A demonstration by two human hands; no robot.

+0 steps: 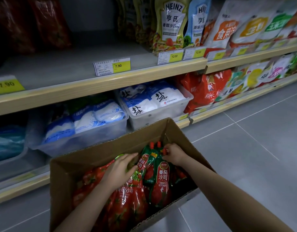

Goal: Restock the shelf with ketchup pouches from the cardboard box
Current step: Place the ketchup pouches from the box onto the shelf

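Note:
An open cardboard box sits on the floor in front of the shelving, filled with several red and green ketchup pouches with red caps. My left hand rests flat on the pouches in the middle of the box, fingers spread. My right hand is at the far right corner of the box, its fingers pinched around the capped top of a ketchup pouch. The grey shelf above, behind the 7.90 price tags, holds only dark red pouches far back at the left.
Heinz dressing pouches and white bags stand on the right of the upper shelf. Clear bins of salt bags fill the lower shelf just behind the box. Grey tiled floor lies to the right.

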